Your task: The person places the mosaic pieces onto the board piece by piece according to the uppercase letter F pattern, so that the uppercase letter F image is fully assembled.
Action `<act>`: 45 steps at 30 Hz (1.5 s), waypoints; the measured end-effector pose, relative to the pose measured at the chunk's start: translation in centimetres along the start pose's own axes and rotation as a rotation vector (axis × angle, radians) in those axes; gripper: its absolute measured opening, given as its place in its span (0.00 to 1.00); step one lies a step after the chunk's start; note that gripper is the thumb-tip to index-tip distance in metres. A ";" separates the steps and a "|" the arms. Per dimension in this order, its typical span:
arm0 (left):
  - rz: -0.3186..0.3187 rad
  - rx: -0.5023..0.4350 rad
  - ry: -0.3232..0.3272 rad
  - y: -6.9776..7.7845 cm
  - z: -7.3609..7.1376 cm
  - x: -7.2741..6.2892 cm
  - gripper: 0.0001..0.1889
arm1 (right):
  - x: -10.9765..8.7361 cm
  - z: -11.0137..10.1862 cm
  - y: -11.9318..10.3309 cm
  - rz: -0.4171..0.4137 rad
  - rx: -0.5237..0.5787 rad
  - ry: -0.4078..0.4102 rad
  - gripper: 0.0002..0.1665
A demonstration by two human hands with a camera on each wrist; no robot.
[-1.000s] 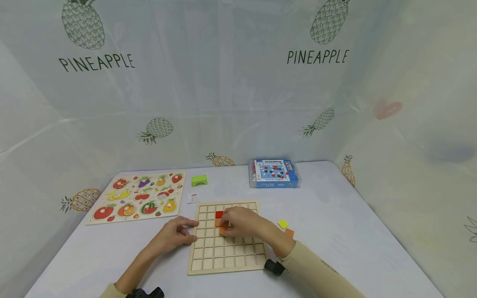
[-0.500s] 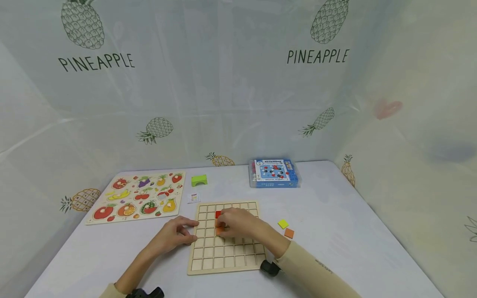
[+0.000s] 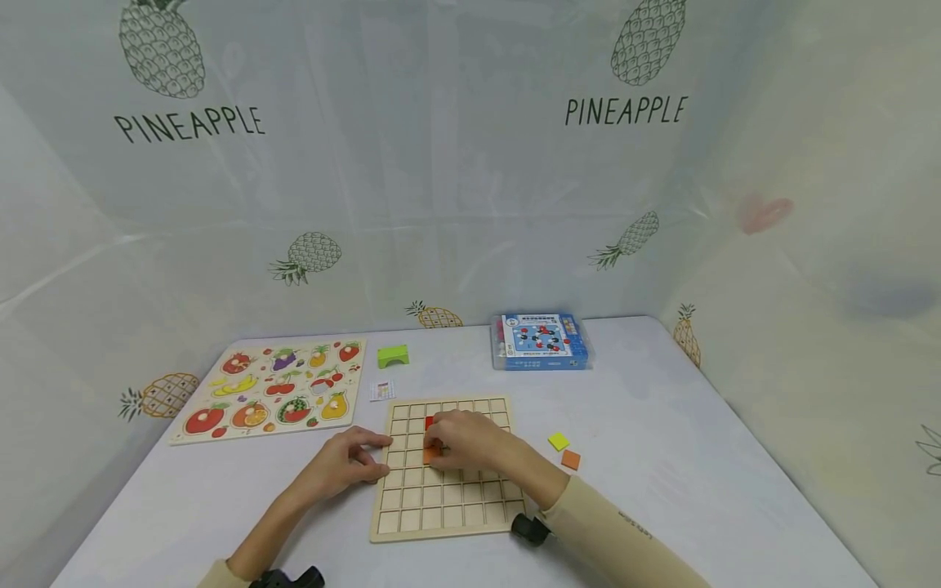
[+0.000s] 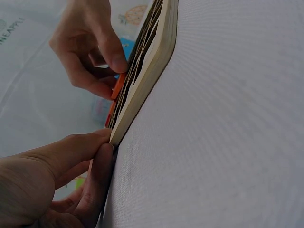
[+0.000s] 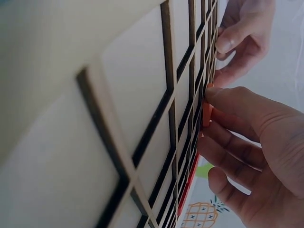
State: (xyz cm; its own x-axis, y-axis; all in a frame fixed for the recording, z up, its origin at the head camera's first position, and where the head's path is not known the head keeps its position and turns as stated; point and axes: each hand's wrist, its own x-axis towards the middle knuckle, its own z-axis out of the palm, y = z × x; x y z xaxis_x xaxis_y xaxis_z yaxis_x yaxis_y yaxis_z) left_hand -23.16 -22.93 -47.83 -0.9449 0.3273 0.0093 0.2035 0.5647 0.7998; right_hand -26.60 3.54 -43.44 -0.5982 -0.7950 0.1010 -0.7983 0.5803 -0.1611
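Note:
A wooden grid board (image 3: 452, 516) lies flat on the white table. My right hand (image 3: 466, 439) is over its upper middle, pinching an orange square tile (image 5: 207, 113) between thumb and fingers at one of the cells. Part of a red tile (image 3: 429, 422) shows in the cells just behind, partly covered by the hand. My left hand (image 3: 341, 465) rests at the board's left edge, thumb and index fingertips touching the rim a little apart. In the left wrist view the orange tile (image 4: 118, 85) stands slightly tilted above the board's surface.
Right of the board lie a yellow tile (image 3: 559, 442) and a loose orange tile (image 3: 570, 461). Behind it are a small printed card (image 3: 383, 391), a green block (image 3: 393, 356) and a blue boxed set (image 3: 542, 343). A fruit puzzle board (image 3: 272, 388) lies to the left.
My right hand has shifted slightly left over the board, bringing the orange tile closer in line with the tile column. The left hand stays at the edge.

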 end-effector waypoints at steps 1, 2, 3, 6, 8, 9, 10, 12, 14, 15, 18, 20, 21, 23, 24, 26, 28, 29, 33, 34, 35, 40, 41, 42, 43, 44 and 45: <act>0.000 -0.001 -0.001 0.0 0.0 0.0 0.24 | 0.0 0.0 0.0 -0.001 0.002 0.001 0.09; 0.000 -0.002 -0.001 0.0 0.0 0.0 0.24 | 0.0 0.0 0.0 0.000 0.004 0.001 0.09; 0.000 -0.003 -0.001 0.1 0.0 0.0 0.24 | 0.0 0.1 0.0 0.001 0.003 0.002 0.09; -0.002 0.002 0.000 0.1 0.0 0.0 0.24 | 0.0 0.1 0.1 0.005 0.003 0.003 0.09; -0.005 0.005 0.001 0.1 0.0 0.0 0.24 | 0.0 0.1 0.2 0.007 0.003 0.003 0.09; -0.005 0.006 0.002 0.1 0.0 0.0 0.24 | 0.0 0.2 0.2 0.008 0.002 0.002 0.08; -0.006 0.008 0.003 0.1 0.0 0.0 0.24 | 0.0 0.2 0.2 0.008 0.002 0.001 0.08; -0.006 0.006 0.003 0.1 0.0 0.0 0.24 | 0.0 0.1 0.2 0.010 0.001 -0.002 0.09; -0.005 0.005 0.003 0.0 0.0 0.0 0.24 | -0.1 0.0 0.3 0.015 0.002 -0.005 0.09; -0.003 0.004 0.002 0.0 0.1 0.1 0.24 | -0.1 -0.2 0.3 0.018 0.003 -0.005 0.09; 0.002 0.002 0.001 0.0 0.1 0.1 0.24 | -0.5 -0.8 0.5 0.034 0.013 0.000 0.10; 0.007 0.006 0.001 -0.1 0.1 0.1 0.24 | -0.8 -1.3 0.8 0.047 0.034 0.001 0.11; 0.009 0.008 0.002 -0.1 0.1 0.1 0.24 | -1.1 -1.5 0.9 0.054 0.050 0.001 0.11; 0.012 0.015 0.003 -0.1 0.0 0.1 0.24 | -1.7 -2.0 1.3 0.073 0.083 0.002 0.12; 0.013 0.018 0.004 -0.1 0.0 0.1 0.24 | -2.0 -2.2 1.6 0.085 0.103 0.000 0.13; 0.017 0.020 0.005 -0.2 0.0 0.1 0.24 | -2.9 -2.7 2.1 0.110 0.125 0.002 0.14; 0.022 0.018 0.003 -0.2 0.0 0.1 0.24 | -3.8 -3.0 2.7 0.135 0.143 0.007 0.14; 0.024 0.013 0.002 -0.2 0.0 0.0 0.24 | -4.4 -3.2 3.0 0.145 0.150 0.011 0.14; 0.029 -0.005 -0.004 -0.2 -0.1 0.0 0.24 | -6.4 -3.7 4.3 0.179 0.166 0.025 0.13; 0.030 -0.008 -0.003 -0.1 -0.1 0.0 0.24 | -6.9 -3.8 4.6 0.186 0.169 0.029 0.13; 0.029 -0.010 -0.003 -0.1 -0.1 -0.1 0.24 | -7.4 -3.9 4.9 0.194 0.174 0.033 0.13; 0.018 -0.006 -0.003 -0.1 -0.1 0.0 0.25 | -9.8 -4.3 6.1 0.241 0.177 0.037 0.13; 0.014 -0.003 -0.003 -0.1 -0.1 0.0 0.25 | -10.3 -4.4 6.3 0.254 0.172 0.036 0.13; 0.012 0.000 -0.002 -0.1 -0.1 0.0 0.25 | -10.9 -4.4 6.6 0.264 0.161 0.037 0.12; 0.009 0.002 -0.001 -0.1 -0.1 0.0 0.25 | -11.4 -4.4 6.8 0.273 0.150 0.039 0.12; 0.008 0.003 0.000 -0.1 -0.1 0.0 0.25 | -11.9 -4.3 7.0 0.284 0.138 0.039 0.12; 0.009 0.003 0.000 -0.1 -0.1 0.0 0.25 | -12.4 -4.3 7.3 0.292 0.127 0.039 0.12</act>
State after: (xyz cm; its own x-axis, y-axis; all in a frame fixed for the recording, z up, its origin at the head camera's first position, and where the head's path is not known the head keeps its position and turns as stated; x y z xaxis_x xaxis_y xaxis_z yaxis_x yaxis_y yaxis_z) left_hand -23.23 -23.04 -47.87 -0.9430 0.3324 0.0167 0.2130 0.5640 0.7978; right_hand -25.27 18.38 -41.61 -0.8050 -0.5892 0.0700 -0.5789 0.7541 -0.3101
